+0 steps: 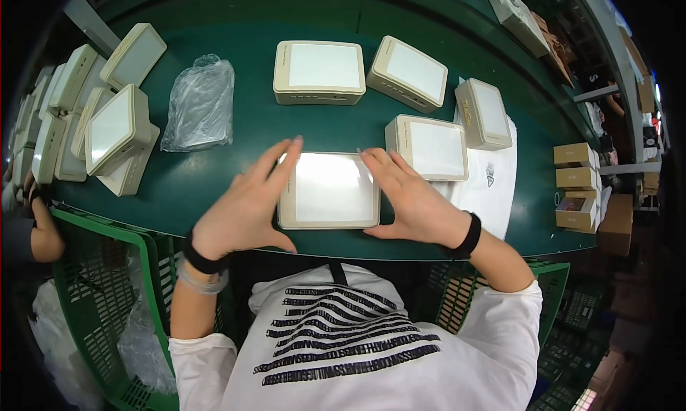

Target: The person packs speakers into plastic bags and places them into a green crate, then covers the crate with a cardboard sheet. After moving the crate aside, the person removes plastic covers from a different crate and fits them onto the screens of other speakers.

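A beige, round-cornered box point(330, 196) with a glossy white panel on top lies in front of me on the green table. My left hand point(246, 196) is open at its left side, fingers spread along the edge and thumb apart below the near corner. My right hand point(414, 196) spans the right side, with fingertips at the far edge and thumb at the near corner. Just beyond my right fingers sits a similar box point(432, 150). Another leaning box point(486, 114) stands on a white printed cloth or bag point(493, 182).
Two more boxes point(319, 71) point(409, 71) lie at the back. Beside a clear plastic-wrapped item point(200, 104), stacked boxes point(118, 129) crowd the left. Small cartons point(575, 179) stand at right. Green crates point(103, 296) sit below the table edge. Another person's arm point(44, 232) shows far left.
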